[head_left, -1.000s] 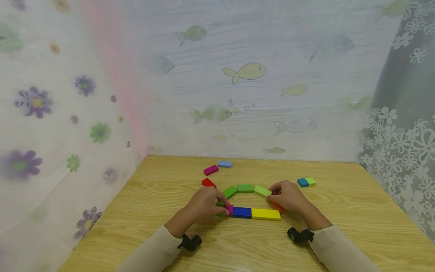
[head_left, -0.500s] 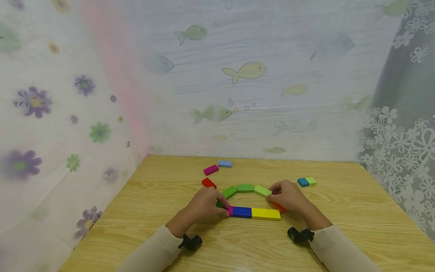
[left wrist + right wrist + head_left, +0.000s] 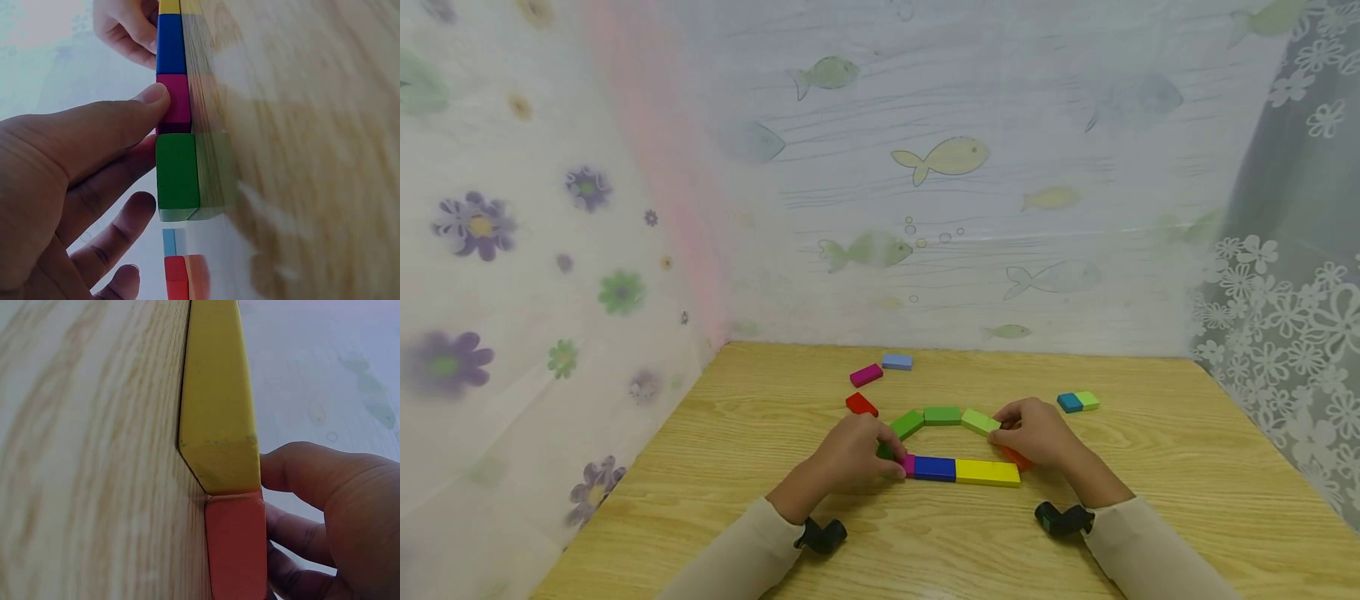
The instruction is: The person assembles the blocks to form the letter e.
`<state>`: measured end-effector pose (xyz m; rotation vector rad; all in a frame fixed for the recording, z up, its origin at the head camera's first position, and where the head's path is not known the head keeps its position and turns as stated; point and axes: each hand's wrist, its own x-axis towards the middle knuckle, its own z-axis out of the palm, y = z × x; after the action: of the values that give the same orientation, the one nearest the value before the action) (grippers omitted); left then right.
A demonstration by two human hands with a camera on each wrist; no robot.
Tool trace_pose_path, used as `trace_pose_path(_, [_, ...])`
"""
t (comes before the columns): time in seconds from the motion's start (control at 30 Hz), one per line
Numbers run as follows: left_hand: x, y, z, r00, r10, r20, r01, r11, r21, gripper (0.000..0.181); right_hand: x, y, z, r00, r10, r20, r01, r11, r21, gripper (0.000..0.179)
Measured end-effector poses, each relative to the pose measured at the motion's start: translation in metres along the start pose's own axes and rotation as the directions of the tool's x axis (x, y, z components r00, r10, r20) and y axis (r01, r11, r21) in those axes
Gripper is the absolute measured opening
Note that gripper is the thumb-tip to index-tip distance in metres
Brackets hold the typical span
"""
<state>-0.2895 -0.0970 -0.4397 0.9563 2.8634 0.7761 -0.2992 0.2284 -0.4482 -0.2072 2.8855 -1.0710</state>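
Flat coloured blocks form a half-ring on the table. Its straight front side has a magenta block [image 3: 180, 103], a blue block [image 3: 935, 469] and a long yellow block [image 3: 987, 473]. My left hand [image 3: 850, 450] pinches the magenta block, thumb at its edge; a dark green block [image 3: 177, 172] stands against its end. Two green blocks [image 3: 942, 416] and a light green block [image 3: 980, 422] curve along the back. At the right end my right hand [image 3: 1037, 433] holds an orange-red block [image 3: 236, 547] that meets the yellow one's end; the hand partly hides it.
Behind my left hand lies a red block [image 3: 861, 405], with another magenta block [image 3: 866, 375] and a light blue block [image 3: 897, 362] farther back. A blue block [image 3: 1070, 403] and a lime block [image 3: 1087, 401] sit together at the right. A fish-patterned curtain [image 3: 955, 250] borders the table's far edge.
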Motion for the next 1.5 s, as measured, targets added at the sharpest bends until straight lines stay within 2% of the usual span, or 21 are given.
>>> trace_pose_path(0.1, [0.000,-0.002,-0.002,1.000,-0.013,0.007,0.013,0.999,-0.042,0.012,0.000,-0.001,0.000,1.000,0.001,-0.002,-0.001,1.000,-0.008,0.033])
trace_pose_path(0.2, [-0.001,-0.006,-0.006,0.999,-0.024,-0.023,0.022,0.995,-0.096,0.009,0.000,-0.001,0.000,1.000,0.000,-0.002,0.000,1.000,-0.011,0.033])
trace_pose_path(0.33, [-0.002,-0.013,-0.013,0.993,-0.100,-0.062,0.088,0.981,-0.175,0.009,0.000,0.000,0.000,1.000,0.001,-0.002,-0.002,1.000,-0.009,0.032])
trace_pose_path(0.43, [-0.003,-0.018,-0.016,0.983,-0.179,-0.027,0.169,0.960,-0.224,0.016,0.000,0.000,0.000,1.000,0.004,-0.001,-0.004,1.000,-0.009,0.032])
trace_pose_path(0.53, [-0.004,-0.020,-0.017,0.975,-0.221,0.013,0.216,0.941,-0.262,0.021,0.000,0.001,0.000,1.000,0.001,0.000,-0.001,1.000,-0.010,0.034])
trace_pose_path(0.8, [-0.003,-0.024,-0.015,0.973,-0.225,0.050,0.229,0.924,-0.306,0.021,0.000,-0.001,-0.002,1.000,0.002,0.005,-0.002,1.000,-0.003,0.035])
trace_pose_path(1.27, [-0.003,-0.023,-0.014,0.967,-0.248,0.060,0.253,0.903,-0.348,0.024,0.000,0.002,-0.001,1.000,-0.007,0.004,0.007,1.000,-0.018,0.036])
trace_pose_path(1.5, [-0.003,-0.024,-0.014,0.969,-0.244,0.051,0.246,0.907,-0.342,0.024,-0.001,0.001,-0.001,1.000,-0.011,0.006,0.011,1.000,-0.016,0.035])
